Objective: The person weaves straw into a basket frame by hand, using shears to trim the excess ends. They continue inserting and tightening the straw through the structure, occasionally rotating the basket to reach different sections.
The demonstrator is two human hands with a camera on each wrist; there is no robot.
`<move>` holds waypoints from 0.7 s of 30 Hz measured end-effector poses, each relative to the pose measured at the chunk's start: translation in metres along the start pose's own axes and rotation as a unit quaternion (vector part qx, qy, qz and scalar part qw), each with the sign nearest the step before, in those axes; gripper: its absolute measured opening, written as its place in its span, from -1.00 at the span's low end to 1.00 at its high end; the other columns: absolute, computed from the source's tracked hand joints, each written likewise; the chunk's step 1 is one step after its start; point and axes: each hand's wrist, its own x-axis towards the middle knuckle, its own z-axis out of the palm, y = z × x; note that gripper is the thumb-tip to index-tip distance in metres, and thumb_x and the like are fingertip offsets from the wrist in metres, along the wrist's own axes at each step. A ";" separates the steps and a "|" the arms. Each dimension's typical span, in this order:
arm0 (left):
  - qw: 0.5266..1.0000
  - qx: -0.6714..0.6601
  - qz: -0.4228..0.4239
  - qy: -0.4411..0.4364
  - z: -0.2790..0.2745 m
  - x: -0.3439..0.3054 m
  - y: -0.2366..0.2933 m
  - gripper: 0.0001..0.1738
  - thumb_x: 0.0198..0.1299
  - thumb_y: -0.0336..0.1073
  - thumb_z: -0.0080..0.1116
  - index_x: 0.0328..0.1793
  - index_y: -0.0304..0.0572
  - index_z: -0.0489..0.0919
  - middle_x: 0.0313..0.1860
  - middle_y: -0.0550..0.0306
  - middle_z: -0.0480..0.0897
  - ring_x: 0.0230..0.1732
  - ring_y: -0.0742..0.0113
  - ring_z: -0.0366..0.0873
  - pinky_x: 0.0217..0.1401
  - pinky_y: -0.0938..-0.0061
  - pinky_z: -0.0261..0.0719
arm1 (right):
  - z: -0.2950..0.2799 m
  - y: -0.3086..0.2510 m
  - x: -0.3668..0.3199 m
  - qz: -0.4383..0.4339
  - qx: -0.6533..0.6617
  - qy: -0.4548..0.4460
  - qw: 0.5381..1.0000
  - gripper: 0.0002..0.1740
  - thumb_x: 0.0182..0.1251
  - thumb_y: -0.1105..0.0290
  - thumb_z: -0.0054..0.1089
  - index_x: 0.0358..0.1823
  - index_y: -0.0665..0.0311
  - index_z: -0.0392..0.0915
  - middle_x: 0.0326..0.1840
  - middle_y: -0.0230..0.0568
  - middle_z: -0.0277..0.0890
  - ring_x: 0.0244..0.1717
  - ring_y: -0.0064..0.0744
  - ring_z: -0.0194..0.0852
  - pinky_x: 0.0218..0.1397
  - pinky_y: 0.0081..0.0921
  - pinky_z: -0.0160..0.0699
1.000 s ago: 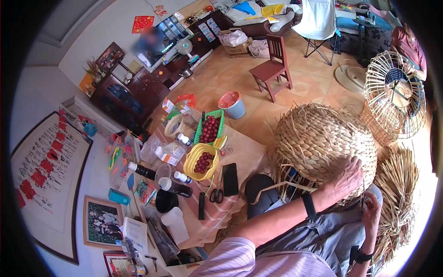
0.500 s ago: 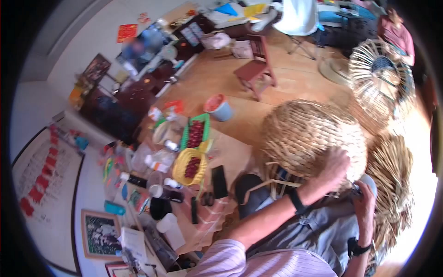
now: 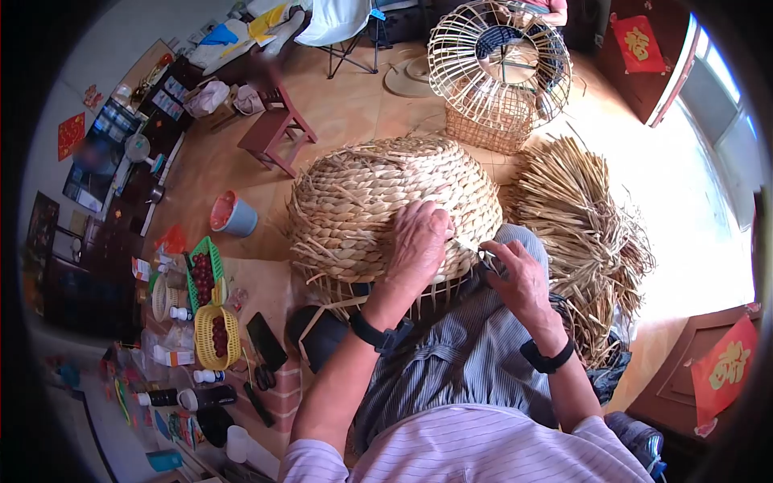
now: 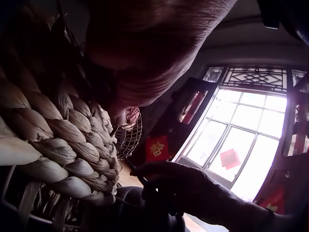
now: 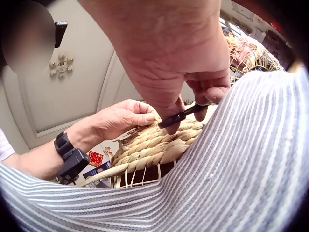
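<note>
A large round basket (image 3: 378,193) of braided straw rests against the person's knees, its bare rods showing under the woven part. My left hand (image 3: 419,241) lies against its near side; in the right wrist view the thumb and forefinger of this left hand (image 5: 123,118) pinch a straw strand at the weave. Close by on the right, my right hand (image 3: 519,278) holds a small dark tool (image 5: 178,117) between thumb and fingers, with a metal glint toward the basket. I cannot tell the tool's exact kind. A short pale straw end (image 3: 463,241) shows between the hands.
A bundle of dry straw (image 3: 580,233) lies to the right. Beyond it, another person holds an openwork basket frame (image 3: 499,64). The table (image 3: 270,322) on the left carries fruit baskets, bottles, a phone (image 3: 266,342) and scissors (image 3: 264,376). A bucket (image 3: 233,216) and chair (image 3: 278,129) stand behind.
The head view has swung right, bringing the bright doorway in. My right hand has come up from beside the knee to the basket's edge, near the left hand, which stays at the basket.
</note>
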 end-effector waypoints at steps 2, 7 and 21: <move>1.000 -0.003 0.002 0.003 -0.001 -0.001 0.000 -0.87 0.34 -0.30 0.45 -0.16 -0.15 0.70 -0.14 0.01 0.70 0.10 -0.04 0.65 0.27 0.06 0.53 | 0.002 -0.002 0.001 0.001 0.006 0.014 1.000 -0.38 0.22 0.45 0.63 0.36 0.03 0.73 -0.14 -0.15 0.58 -0.10 -0.03 0.69 0.00 -0.14 0.71; 1.000 0.003 0.002 0.007 0.000 0.000 0.002 -0.86 0.34 -0.30 0.45 -0.15 -0.15 0.71 -0.14 0.01 0.71 0.11 -0.05 0.65 0.28 0.05 0.53 | -0.005 -0.010 0.002 0.002 -0.035 -0.004 0.999 -0.41 0.23 0.42 0.61 0.34 0.05 0.74 -0.15 -0.13 0.58 -0.12 -0.02 0.70 -0.04 -0.11 0.70; 0.995 -0.074 -0.073 -0.013 -0.013 0.007 0.007 -0.85 0.40 -0.27 0.44 -0.16 -0.17 0.73 -0.14 0.02 0.73 0.01 0.03 0.70 0.18 0.11 0.61 | 0.013 -0.010 -0.005 0.007 -0.015 0.004 1.000 -0.45 0.21 0.45 0.60 0.28 0.07 0.77 -0.26 -0.13 0.62 -0.25 0.01 0.72 -0.19 -0.08 0.69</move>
